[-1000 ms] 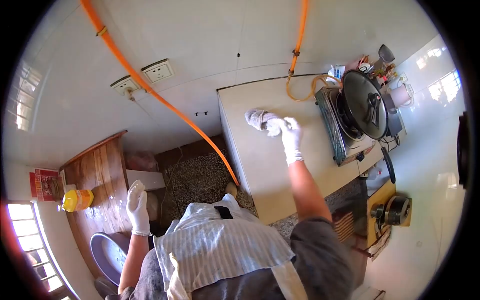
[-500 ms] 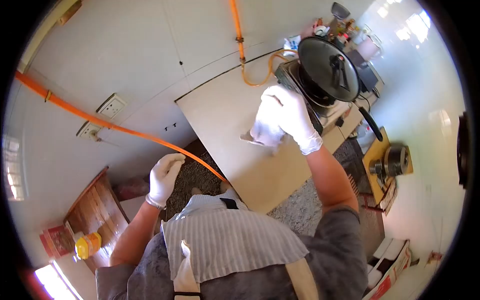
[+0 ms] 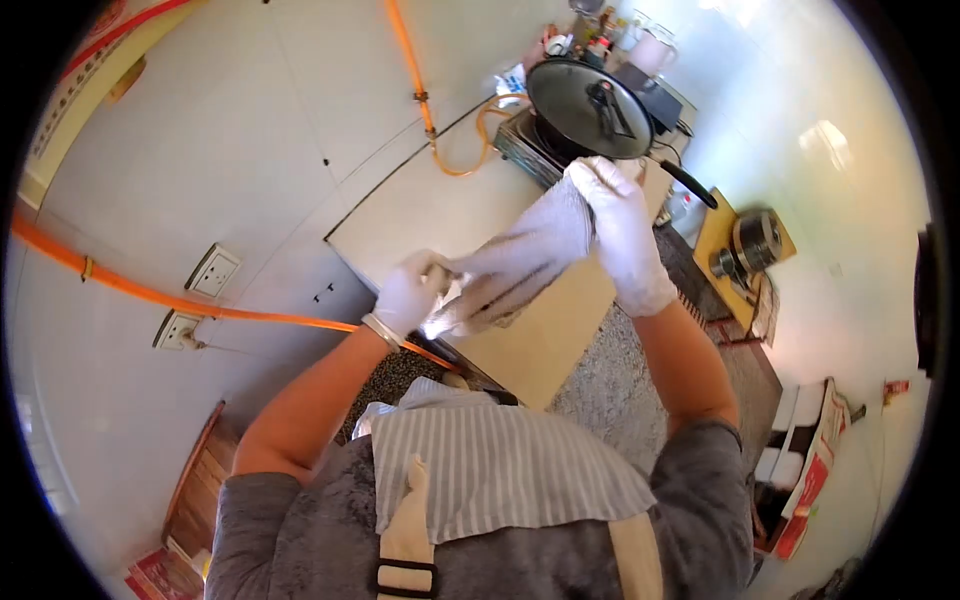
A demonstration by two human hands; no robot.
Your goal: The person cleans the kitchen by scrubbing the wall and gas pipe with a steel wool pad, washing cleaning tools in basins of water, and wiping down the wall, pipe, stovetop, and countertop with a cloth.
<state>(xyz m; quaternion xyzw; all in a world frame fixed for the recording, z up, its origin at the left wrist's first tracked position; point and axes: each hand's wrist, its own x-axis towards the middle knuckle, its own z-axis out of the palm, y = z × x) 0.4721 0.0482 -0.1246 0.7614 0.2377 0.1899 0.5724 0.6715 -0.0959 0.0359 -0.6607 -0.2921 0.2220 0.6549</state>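
Observation:
A greyish-white cloth (image 3: 528, 255) with dark streaks is stretched out above the pale countertop (image 3: 540, 345). At its upper right end, my right hand (image 3: 625, 235), in a white glove, is closed on it with the fingers pinched. My left hand (image 3: 405, 292), gloved too, is closed at the cloth's lower left end; its fingertips are slightly blurred. Just beyond my right hand, a dark wok with a glass lid (image 3: 590, 108) sits on the gas stove (image 3: 525, 142).
An orange gas pipe (image 3: 262, 315) runs along the wall at the left, near my left wrist. The wok's handle (image 3: 690, 186) juts out to the right. Bottles and jars (image 3: 600, 48) stand behind the stove. A wooden stool (image 3: 722, 225) carries a dark pot (image 3: 757, 240).
My left hand has come up and right from beside the counter and taken hold of the cloth. The cloth, bunched under my right hand before, is now spread between both hands.

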